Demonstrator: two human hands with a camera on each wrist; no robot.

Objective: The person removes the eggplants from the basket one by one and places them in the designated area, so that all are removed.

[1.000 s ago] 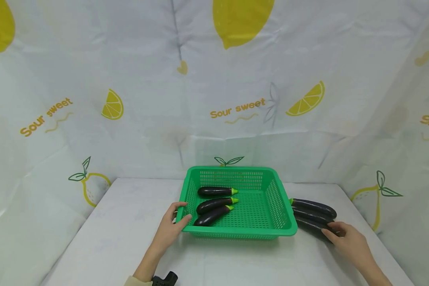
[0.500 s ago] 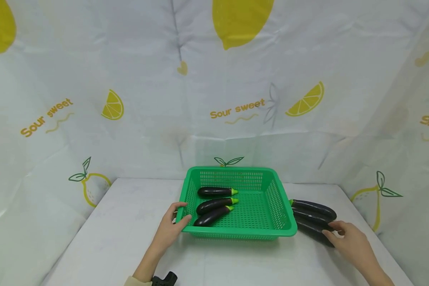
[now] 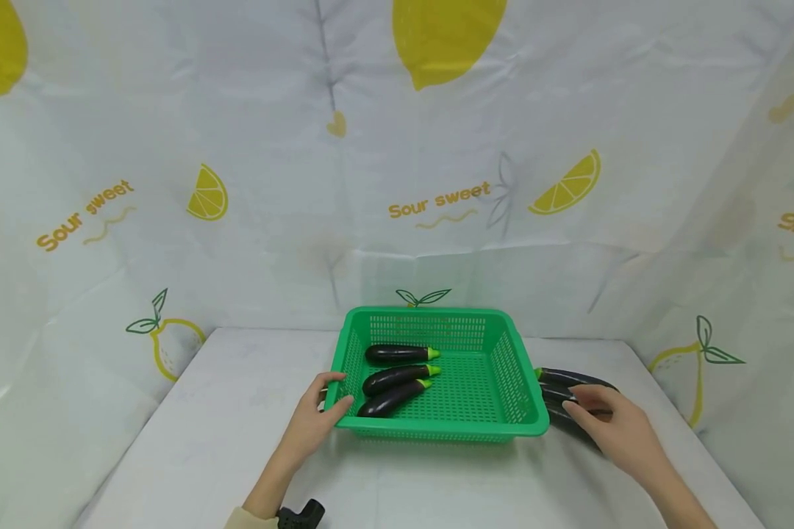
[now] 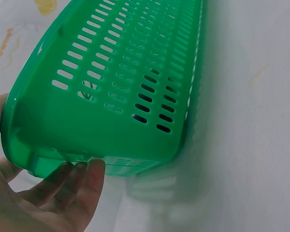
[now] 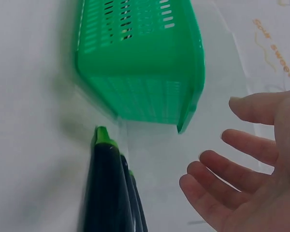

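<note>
A green plastic basket (image 3: pixel 437 425) with slotted walls stands on the white tabletop. My left hand (image 3: pixel 311 422) grips its left rim, thumb over the edge, with fingers under the lip in the left wrist view. Inside lie three dark eggplants with green stems, among them the rearmost eggplant (image 3: pixel 397 355). Three more lie side by side to the right of the basket, the nearest eggplant (image 5: pixel 106 188) large in the right wrist view. Above these hovers my right hand (image 3: pixel 625 433), fingers spread and apart from them in the right wrist view, holding nothing.
A white sheet (image 3: pixel 271 257) printed with lemons and lettering hangs behind and at both sides. White tabletop (image 3: pixel 238 411) stretches to the left of the basket and in front of it. A black device (image 3: pixel 302 514) sits at my left wrist.
My right hand has shifted left and up from the right ends of the loose eggplants to over their middle. The left hand and the basket stay in place.
</note>
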